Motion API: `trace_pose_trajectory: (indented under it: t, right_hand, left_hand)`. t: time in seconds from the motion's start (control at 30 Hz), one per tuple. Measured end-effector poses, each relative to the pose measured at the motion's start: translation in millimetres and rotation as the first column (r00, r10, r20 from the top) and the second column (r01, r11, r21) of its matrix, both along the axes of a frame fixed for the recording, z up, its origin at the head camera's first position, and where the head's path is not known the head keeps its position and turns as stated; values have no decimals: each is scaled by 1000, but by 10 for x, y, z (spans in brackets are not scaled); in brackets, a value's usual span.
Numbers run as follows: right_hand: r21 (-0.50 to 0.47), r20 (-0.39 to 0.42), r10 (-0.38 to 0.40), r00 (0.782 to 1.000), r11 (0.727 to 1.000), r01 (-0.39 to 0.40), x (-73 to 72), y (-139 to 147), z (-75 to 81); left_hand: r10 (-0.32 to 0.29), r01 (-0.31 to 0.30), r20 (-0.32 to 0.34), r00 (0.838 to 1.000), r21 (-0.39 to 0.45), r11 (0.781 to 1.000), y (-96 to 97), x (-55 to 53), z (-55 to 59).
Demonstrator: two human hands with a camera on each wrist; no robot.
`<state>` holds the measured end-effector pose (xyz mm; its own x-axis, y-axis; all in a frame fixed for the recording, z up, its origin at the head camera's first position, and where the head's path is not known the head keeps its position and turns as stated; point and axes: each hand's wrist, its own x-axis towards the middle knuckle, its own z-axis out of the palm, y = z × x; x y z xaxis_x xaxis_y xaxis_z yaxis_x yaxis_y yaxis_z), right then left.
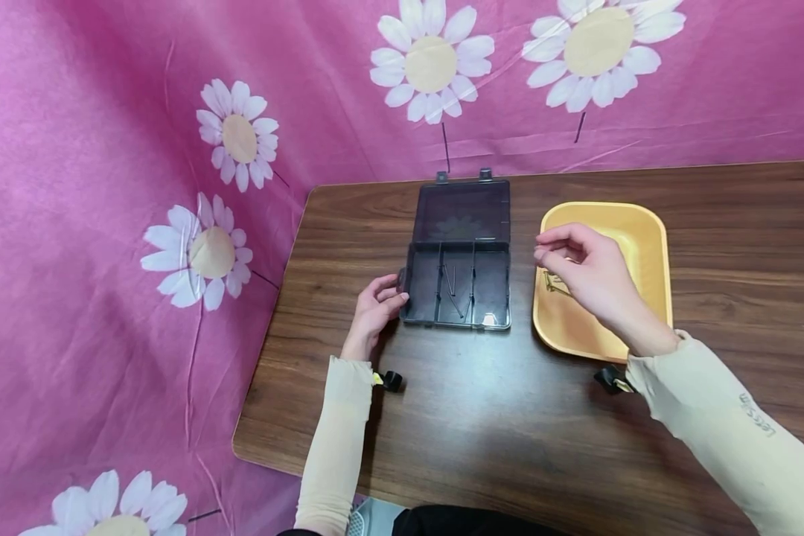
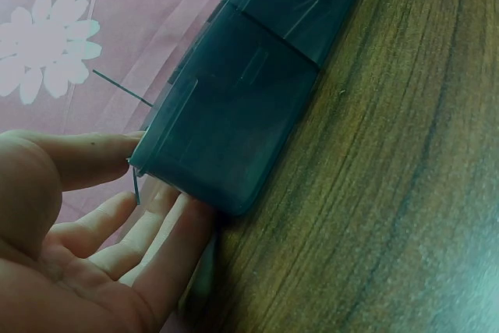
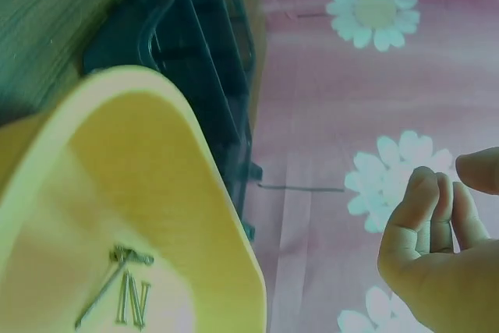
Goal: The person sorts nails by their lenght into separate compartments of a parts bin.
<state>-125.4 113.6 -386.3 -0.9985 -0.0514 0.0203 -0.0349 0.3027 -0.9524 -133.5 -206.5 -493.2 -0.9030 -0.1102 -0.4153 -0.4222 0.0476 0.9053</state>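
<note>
A dark translucent compartment box (image 1: 489,286) lies on the table with its lid (image 1: 465,212) folded open to the back. Several thin screws or nails (image 1: 452,280) lie in its middle part. My left hand (image 1: 373,313) holds the box's left edge, thumb and fingers about the rim in the left wrist view. Above the left side of a yellow bin (image 1: 656,275), my right hand (image 1: 592,275) hovers with fingers bent. In the right wrist view a gap shows between thumb and fingertips, with nothing visible there. Several metal screws (image 3: 134,300) lie on the bin's floor.
The brown wooden table (image 1: 482,424) meets a pink flowered cloth (image 1: 321,89) at its back and left edges. Black wrist cameras hang below both wrists. A grey object (image 1: 375,515) shows at the front table edge by the person's lap.
</note>
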Motion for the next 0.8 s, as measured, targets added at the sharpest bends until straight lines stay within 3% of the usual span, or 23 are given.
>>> trace_pose_trajectory:
  t: [0.23,0.6,0.8]
  right_hand:
    - [-38,-28,-39,999,999,38,32,216,-57]
    - [-46,19,-82,996,995,83,78,470,-341]
    - [48,16,-61,998,997,61,67,536,-527]
  left_hand:
    - [1,-1,-3,1000,-1,1000,5,1,-1]
    - [3,-3,5,1000,10,1000,14,0,0]
    - [0,0,6,1000,10,1000,11,-2,-12]
